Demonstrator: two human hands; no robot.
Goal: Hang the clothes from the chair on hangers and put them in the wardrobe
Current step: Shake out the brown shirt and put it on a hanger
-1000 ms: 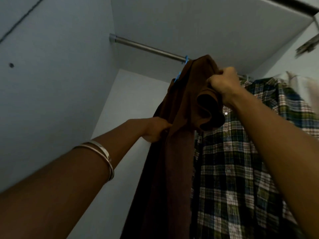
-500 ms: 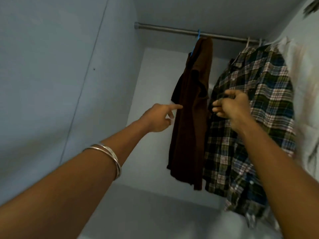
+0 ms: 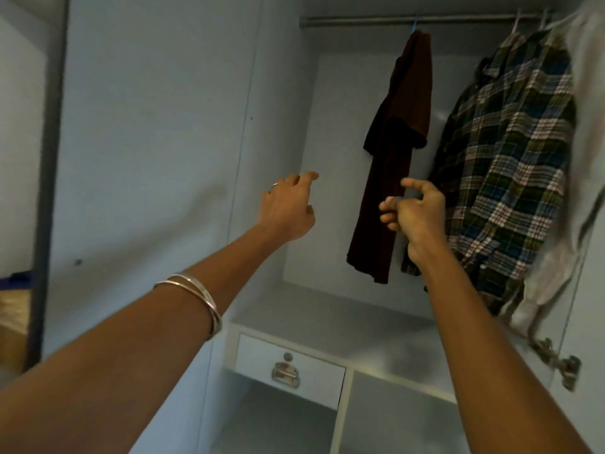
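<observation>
A brown garment (image 3: pixel 391 149) hangs from a blue hanger hook on the metal rail (image 3: pixel 360 21) inside the pale blue wardrobe. To its right hang a plaid shirt (image 3: pixel 510 165) and a light grey garment (image 3: pixel 586 126) at the frame's edge. My left hand (image 3: pixel 288 206) is held out in the air left of the brown garment, fingers relaxed, holding nothing. My right hand (image 3: pixel 415 211) hovers in front of the brown garment's lower part, fingers loosely curled, with nothing in it.
Below the hanging space is a shelf (image 3: pixel 327 309) with a small drawer (image 3: pixel 288 368) that has a metal handle, and open compartments beneath. The wardrobe's left wall (image 3: pixel 147 142) stands close by. A door hinge (image 3: pixel 563 365) shows at lower right.
Both hands let go of the brown garment, which now hangs free on the rail. The hands have dropped and pulled back, and the view has tilted down to show the drawer.
</observation>
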